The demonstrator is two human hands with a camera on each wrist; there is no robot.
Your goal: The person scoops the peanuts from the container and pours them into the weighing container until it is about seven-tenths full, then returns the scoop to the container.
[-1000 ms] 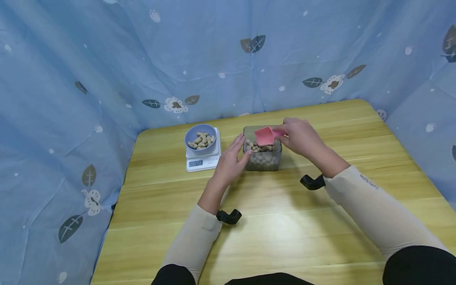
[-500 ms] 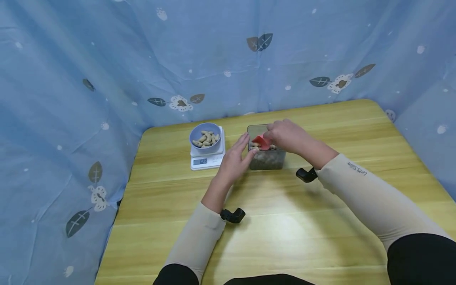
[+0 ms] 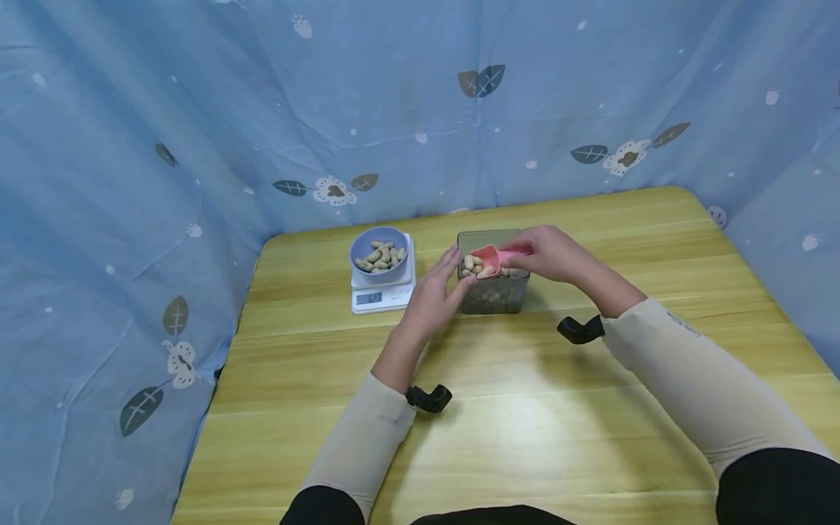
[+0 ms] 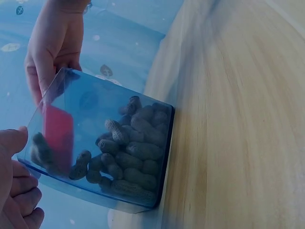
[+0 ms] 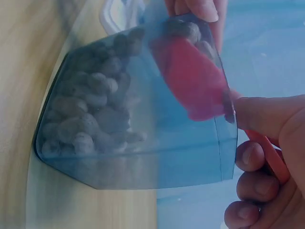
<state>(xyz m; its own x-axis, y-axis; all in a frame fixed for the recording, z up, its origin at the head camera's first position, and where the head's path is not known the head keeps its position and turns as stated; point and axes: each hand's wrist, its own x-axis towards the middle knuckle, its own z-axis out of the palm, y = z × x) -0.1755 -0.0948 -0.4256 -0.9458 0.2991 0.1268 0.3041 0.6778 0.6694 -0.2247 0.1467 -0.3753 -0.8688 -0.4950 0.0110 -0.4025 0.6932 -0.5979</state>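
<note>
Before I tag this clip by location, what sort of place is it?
Probably a makeshift recording corner, not a real kitchen: a wooden table enclosed by a blue patterned sheet, with a digital scale and a clear container of peanuts.

Wooden table (image 3: 525,408), blue leaf-print cloth backdrop (image 3: 197,109)

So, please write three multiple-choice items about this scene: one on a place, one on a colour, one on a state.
1. Where does the purple bowl stand?
A. on the white scale
B. inside the clear container
C. on the bare table

2. What colour is the scoop?
A. green
B. pink
C. black

3. What is in the scoop?
A. nothing
B. water
C. peanuts

Key: 1 A, the bowl sits on the scale's platform. 2 B, the scoop in the right hand is pink. 3 C, the head view shows peanuts in it, above the container that the left hand touches.
</note>
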